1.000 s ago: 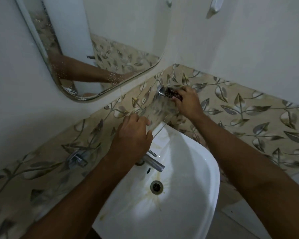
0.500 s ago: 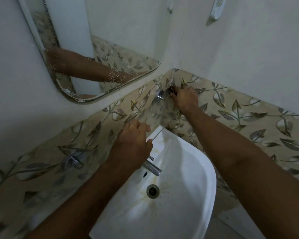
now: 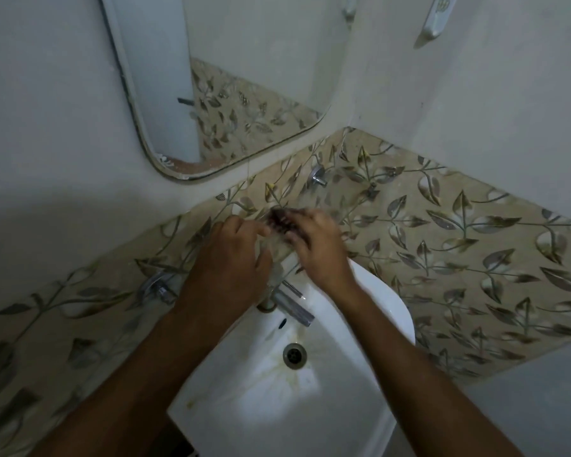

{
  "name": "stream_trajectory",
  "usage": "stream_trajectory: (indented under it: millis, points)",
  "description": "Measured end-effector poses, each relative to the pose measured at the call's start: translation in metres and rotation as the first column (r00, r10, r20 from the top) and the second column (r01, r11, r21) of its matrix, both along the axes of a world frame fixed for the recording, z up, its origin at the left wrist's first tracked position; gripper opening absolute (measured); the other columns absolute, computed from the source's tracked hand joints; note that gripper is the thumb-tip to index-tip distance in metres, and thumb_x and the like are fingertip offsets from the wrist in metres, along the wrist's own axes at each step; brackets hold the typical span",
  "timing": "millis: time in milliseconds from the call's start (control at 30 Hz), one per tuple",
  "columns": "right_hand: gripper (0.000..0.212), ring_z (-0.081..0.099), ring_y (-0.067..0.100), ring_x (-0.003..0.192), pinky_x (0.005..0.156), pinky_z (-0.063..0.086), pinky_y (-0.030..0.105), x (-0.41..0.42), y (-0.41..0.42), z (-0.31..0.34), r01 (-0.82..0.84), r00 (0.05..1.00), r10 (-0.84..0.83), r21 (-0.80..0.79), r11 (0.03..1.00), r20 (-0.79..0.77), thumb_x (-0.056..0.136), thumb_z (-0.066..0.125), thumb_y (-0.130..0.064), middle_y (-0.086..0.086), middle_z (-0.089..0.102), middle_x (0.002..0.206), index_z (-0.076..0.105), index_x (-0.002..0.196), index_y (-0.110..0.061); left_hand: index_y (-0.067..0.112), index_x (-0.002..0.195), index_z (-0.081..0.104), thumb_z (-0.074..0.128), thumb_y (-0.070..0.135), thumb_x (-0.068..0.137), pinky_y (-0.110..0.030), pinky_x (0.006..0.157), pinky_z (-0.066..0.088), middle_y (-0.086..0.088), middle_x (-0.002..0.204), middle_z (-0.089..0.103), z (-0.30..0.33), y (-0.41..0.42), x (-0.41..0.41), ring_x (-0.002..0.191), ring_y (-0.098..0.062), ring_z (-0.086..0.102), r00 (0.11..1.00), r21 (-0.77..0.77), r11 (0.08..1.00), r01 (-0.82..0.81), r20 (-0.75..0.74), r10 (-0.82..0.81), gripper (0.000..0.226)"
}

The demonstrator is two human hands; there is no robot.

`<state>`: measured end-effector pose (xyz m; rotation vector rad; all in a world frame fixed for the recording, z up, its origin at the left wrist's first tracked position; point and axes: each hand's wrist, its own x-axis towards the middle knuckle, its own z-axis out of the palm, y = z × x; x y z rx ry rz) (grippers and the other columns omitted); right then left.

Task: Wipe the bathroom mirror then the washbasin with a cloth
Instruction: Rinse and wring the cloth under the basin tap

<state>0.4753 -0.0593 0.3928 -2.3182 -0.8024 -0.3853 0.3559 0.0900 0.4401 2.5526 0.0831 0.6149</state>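
Hands, left [image 3: 226,258] and right [image 3: 317,245], pinch a see-through cloth [image 3: 274,249] between them, above the tap [image 3: 290,305] and basin [image 3: 360,374].

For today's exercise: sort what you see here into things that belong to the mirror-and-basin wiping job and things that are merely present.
Belongs to the job:
mirror
washbasin
see-through, blurred item held between both hands; cannot confirm it is the cloth
left hand
right hand

Merely present:
basin tap
wall valve
second wall valve
white wall hook
leaf-patterned tiles
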Motion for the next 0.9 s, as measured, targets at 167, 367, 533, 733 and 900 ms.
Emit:
stream_trajectory:
  millis: [167, 367, 533, 733, 900]
  points:
    - [0.026, 0.055, 0.023, 0.108, 0.094, 0.042, 0.032, -0.105, 0.029, 0.003, -0.283, 0.959, 0.283, 0.130, 0.950, 0.018, 0.094, 0.059, -0.014, 0.006, 0.063, 0.118, 0.068, 0.118, -0.013, 0.019, 0.109, 0.062, 0.055, 0.020, 0.093, -0.032, 0.085, 0.043, 0.004, 0.103, 0.049, 0.019, 0.004, -0.020, 0.099, -0.014, 0.047, 0.999, -0.089, 0.996, -0.023, 0.038, 0.027, 0.018]
    - [0.036, 0.053, 0.028, 0.115, 0.102, 0.044, 0.040, -0.008, 0.000, 0.001, 0.062, 0.998, -0.061, 0.060, 0.996, -0.020, 0.094, 0.060, -0.020, 0.012, 0.058, 0.125, 0.064, 0.129, -0.012, 0.015, 0.106, 0.064, 0.058, 0.018, 0.093, -0.041, 0.082, 0.049, -0.002, 0.101, 0.052, 0.015, 0.023, -0.043, 0.095, -0.024, 0.054, 0.997, -0.078, 0.994, -0.076, 0.005, 0.076, 0.015]
    - [0.036, 0.055, 0.031, 0.112, 0.097, 0.048, 0.039, 0.010, 0.009, 0.005, 0.152, 0.988, -0.151, 0.034, 0.988, -0.028, 0.096, 0.059, -0.022, 0.009, 0.057, 0.122, 0.062, 0.131, -0.019, 0.012, 0.107, 0.065, 0.055, 0.012, 0.093, -0.039, 0.085, 0.048, -0.005, 0.097, 0.055, 0.014, 0.034, -0.064, 0.096, -0.026, 0.055, 0.994, -0.111, 0.988, -0.109, -0.026, 0.107, 0.017]
    - [0.033, 0.054, 0.022, 0.114, 0.100, 0.041, 0.031, -0.133, 0.051, 0.001, -0.089, 0.996, 0.090, 0.113, 0.990, 0.000, 0.092, 0.062, -0.019, 0.003, 0.060, 0.124, 0.065, 0.125, -0.016, 0.013, 0.108, 0.063, 0.045, 0.010, 0.097, -0.044, 0.092, 0.050, -0.009, 0.112, 0.060, 0.015, 0.038, -0.080, 0.107, -0.027, 0.056, 0.988, -0.139, 0.979, -0.152, -0.029, 0.149, 0.021]
    - [0.016, 0.058, 0.017, 0.104, 0.090, 0.046, 0.029, -0.219, 0.073, 0.006, -0.368, 0.926, 0.377, 0.202, 0.908, -0.009, 0.093, 0.064, -0.008, 0.004, 0.065, 0.112, 0.073, 0.106, -0.010, 0.017, 0.108, 0.062, 0.041, 0.013, 0.100, -0.037, 0.094, 0.046, -0.005, 0.112, 0.056, 0.020, 0.042, -0.099, 0.110, -0.020, 0.051, 0.983, -0.134, 0.975, -0.175, -0.076, 0.166, 0.023]
